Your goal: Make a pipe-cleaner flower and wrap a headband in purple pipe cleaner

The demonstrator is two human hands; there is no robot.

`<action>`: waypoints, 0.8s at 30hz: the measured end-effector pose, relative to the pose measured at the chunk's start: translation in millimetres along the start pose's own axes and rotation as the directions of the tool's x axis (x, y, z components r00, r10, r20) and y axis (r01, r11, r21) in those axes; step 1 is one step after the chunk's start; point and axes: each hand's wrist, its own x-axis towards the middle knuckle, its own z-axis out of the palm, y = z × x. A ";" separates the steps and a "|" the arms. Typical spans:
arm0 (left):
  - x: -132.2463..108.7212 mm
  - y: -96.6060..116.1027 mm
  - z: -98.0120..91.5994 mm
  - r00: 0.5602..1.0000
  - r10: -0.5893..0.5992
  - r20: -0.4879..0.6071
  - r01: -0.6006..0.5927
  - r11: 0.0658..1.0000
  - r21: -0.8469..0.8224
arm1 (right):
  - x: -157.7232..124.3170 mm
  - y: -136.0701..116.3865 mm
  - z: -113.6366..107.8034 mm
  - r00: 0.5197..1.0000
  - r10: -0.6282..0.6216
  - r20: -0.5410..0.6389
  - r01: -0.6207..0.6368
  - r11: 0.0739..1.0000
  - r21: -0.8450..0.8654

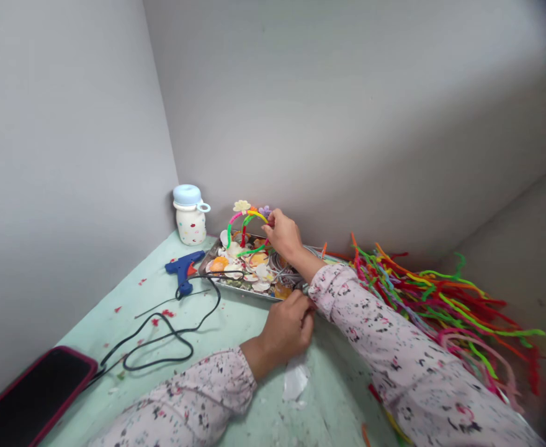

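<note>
My right hand pinches the right side of a headband wrapped in pink, yellow, green and red pipe cleaner, with cream, orange and purple flowers along its top. The headband stands over a metal tray of pale and orange flower pieces and coiled grey wire. By the tray's front right corner, my left hand is closed with curled fingers; what they hold, if anything, is hidden. A blue glue gun lies left of the tray, its black cord looping over the table.
A white bottle with a blue lid stands in the wall corner. A phone lies front left. At right is a heap of coloured pipe cleaners with a pink band. A white scrap and red bits lie on the pale green table.
</note>
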 end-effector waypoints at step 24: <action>0.0 0.9 2.9 1.000 0.013 0.002 -0.013 1.000 0.011 | 0.6 -1.6 13.2 0.999 0.004 0.051 -0.006 0.999 0.043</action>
